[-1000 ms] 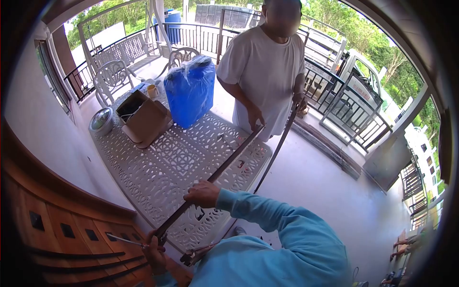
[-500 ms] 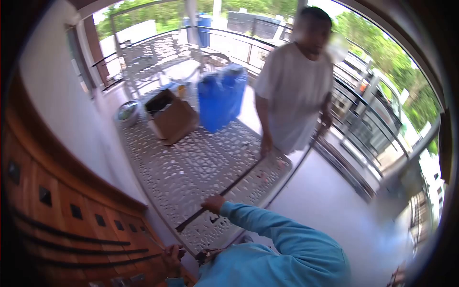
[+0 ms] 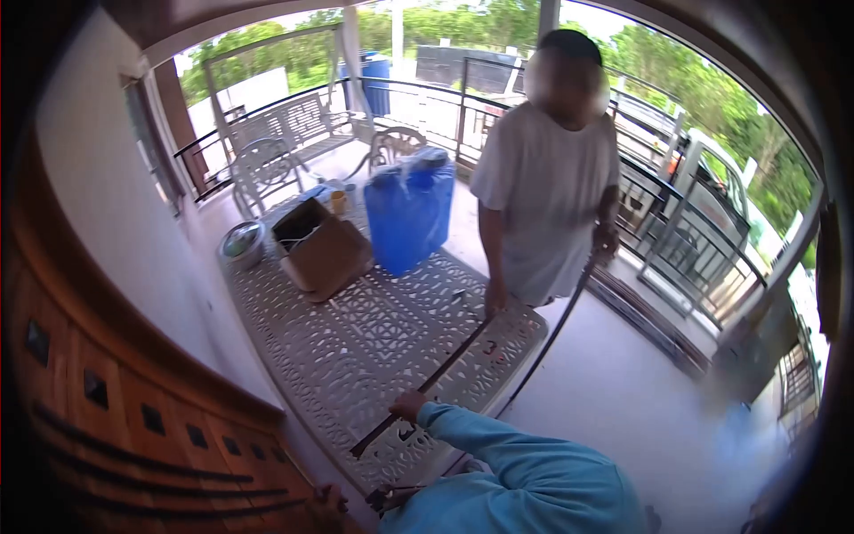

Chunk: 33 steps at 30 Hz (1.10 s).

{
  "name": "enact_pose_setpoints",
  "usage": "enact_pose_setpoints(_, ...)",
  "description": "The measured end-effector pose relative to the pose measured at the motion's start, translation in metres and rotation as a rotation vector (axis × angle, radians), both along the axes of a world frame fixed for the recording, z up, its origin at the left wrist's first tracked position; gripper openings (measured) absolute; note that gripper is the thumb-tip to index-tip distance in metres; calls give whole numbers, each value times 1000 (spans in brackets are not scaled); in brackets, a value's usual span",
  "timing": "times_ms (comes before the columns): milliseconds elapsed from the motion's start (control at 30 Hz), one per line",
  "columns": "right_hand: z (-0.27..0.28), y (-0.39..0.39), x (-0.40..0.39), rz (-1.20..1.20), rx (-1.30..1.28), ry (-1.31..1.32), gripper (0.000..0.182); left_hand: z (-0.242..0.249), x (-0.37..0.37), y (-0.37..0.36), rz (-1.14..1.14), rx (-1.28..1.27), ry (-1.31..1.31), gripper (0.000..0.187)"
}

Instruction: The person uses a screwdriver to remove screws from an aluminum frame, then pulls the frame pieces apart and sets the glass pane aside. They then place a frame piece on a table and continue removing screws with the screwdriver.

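Note:
My right hand (image 3: 409,406), at the end of a blue sleeve, is closed around a long, thin dark strip (image 3: 451,360) lying across the patterned metal table (image 3: 356,311). The strip's far end reaches a co-worker's hand (image 3: 496,298) at the table's edge. Low in the view, my left hand (image 3: 331,504) is near the wooden door, dim and partly cut off. Its fingers do not show clearly. A second long dark strip (image 3: 556,331) slants down beside the table from the co-worker's other hand (image 3: 606,240).
On the table stand an open cardboard box (image 3: 327,258), a blue plastic-wrapped bundle (image 3: 409,214) and a round container (image 3: 242,243). The wooden door (image 3: 169,445) with dark bars is at my left. A co-worker (image 3: 547,187) stands across the table. Long pieces (image 3: 649,320) lie by the railing.
The view has tilted, so the table and door sit lower. My left hand is lower in view and less visible. My right hand stays on the strip.

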State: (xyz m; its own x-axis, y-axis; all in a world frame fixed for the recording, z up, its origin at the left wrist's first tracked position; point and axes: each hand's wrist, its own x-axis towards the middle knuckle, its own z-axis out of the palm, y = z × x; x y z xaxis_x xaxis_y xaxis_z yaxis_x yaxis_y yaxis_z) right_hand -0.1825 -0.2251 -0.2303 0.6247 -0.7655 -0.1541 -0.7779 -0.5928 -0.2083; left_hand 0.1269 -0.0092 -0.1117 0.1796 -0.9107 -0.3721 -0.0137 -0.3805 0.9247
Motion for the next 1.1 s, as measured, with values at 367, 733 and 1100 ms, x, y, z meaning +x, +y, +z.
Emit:
enact_pose_setpoints(367,-17,0,3,1,-24,51,17,-7,6,-8,61,-62,136,10)
enact_pose_setpoints(733,128,28,64,-329,993,-966,58,31,-38,-37,-84,-133,203,38)
enact_pose_setpoints(1100,187,51,67,-480,1100,-1798,37,34,-62,-54,-228,-173,293,60)
